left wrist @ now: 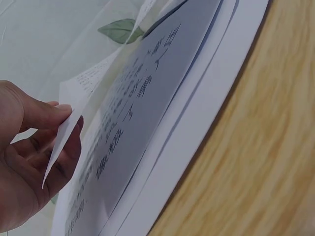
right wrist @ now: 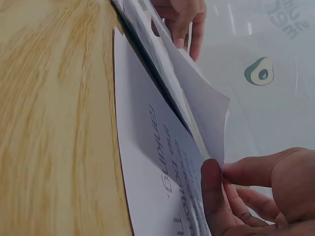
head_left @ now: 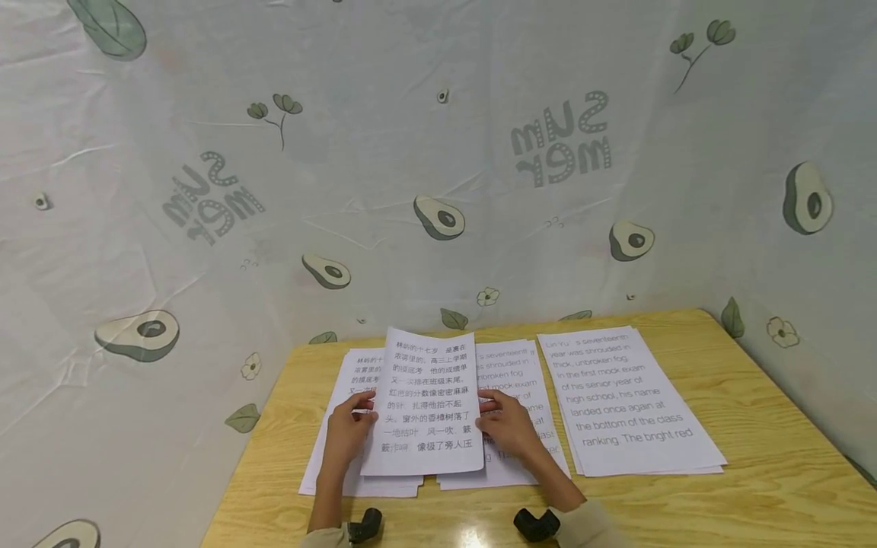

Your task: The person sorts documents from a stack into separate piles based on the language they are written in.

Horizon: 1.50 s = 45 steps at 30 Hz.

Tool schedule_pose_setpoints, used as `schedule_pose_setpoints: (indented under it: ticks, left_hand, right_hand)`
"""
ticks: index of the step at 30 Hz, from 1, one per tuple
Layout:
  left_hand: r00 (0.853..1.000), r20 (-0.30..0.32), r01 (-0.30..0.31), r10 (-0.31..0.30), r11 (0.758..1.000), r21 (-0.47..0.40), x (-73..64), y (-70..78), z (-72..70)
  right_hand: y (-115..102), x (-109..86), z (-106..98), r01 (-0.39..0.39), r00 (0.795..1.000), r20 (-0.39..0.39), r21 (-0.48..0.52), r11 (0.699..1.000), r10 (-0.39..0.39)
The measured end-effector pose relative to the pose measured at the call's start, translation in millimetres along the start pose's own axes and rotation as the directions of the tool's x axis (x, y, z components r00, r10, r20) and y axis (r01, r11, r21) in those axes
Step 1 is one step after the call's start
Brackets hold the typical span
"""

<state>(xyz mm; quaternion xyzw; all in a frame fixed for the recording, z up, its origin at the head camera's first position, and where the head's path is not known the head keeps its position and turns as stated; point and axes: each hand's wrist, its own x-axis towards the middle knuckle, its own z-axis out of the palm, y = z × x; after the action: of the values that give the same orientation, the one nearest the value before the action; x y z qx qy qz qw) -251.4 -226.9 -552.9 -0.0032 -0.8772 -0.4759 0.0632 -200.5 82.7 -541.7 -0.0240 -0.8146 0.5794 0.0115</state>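
Note:
A white printed sheet of paper (head_left: pixel 428 403) with Chinese characters is held up, raised off the table, in the middle of the head view. My left hand (head_left: pixel 349 430) pinches its left edge; in the left wrist view the thumb (left wrist: pixel 47 114) lies on one face and the fingers behind it. On the opposite edge, my right hand (head_left: pixel 508 426) pinches the paper between thumb and fingers, seen closely in the right wrist view. Beneath the held sheet lie a left stack of Chinese-text papers (head_left: pixel 336 464) and a middle stack of English-text papers (head_left: pixel 524 403), both partly hidden.
A third stack of English-text papers (head_left: pixel 623 411) lies to the right, its sheets slightly fanned. Everything rests on a light wooden table (head_left: pixel 740 411). Behind it hangs a pale curtain (head_left: pixel 384 137) printed with avocados and leaves.

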Motion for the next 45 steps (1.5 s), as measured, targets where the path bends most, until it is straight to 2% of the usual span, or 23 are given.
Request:
schedule_pose_setpoints:
  ticks: [6,12,18,22,27,34,39,45]
  left_hand:
    - [1.0,-0.006,0.023,-0.023,1.0,0.0,2.2,-10.8,-16.2]
    - [0.999,-0.002,0.053,-0.053,0.998,0.022,5.0,-20.0,-29.5]
    - [0.997,0.023,0.073,-0.073,0.997,0.0,7.2,-25.9,-43.4]
    - [0.994,0.054,0.095,-0.094,0.995,-0.029,7.6,-29.9,-52.6]
    - [0.992,0.09,0.095,-0.09,0.994,-0.059,9.0,-35.1,-62.5]
    - [0.989,0.103,0.12,-0.11,0.988,-0.092,12.7,-40.0,-74.8]
    - [0.988,0.11,0.112,-0.106,0.993,-0.049,15.0,-45.4,-82.6]
    - [0.989,0.088,0.118,-0.116,0.993,-0.023,17.8,-51.1,-83.3]
  right_hand:
    - [-5.2,2.5,17.5,0.0,1.0,0.03,0.05,0.999,-0.002]
    - [-6.5,6.7,32.3,0.014,0.999,0.05,0.039,0.999,-0.016]
    - [-7.2,8.7,43.6,0.034,0.997,0.066,0.038,0.999,-0.036]
    - [-9.3,8.9,49.6,0.02,0.996,0.082,0.057,0.998,-0.024]
    - [-10.3,9.1,57.3,-0.014,0.995,0.1,0.084,0.996,0.005]
    - [-16.8,7.9,70.1,0.005,0.994,0.108,0.117,0.993,-0.018]
    - [-22.1,7.1,78.1,0.026,0.995,0.097,0.099,0.995,-0.036]
    - [-23.3,10.3,84.2,0.009,0.996,0.087,0.097,0.995,-0.017]
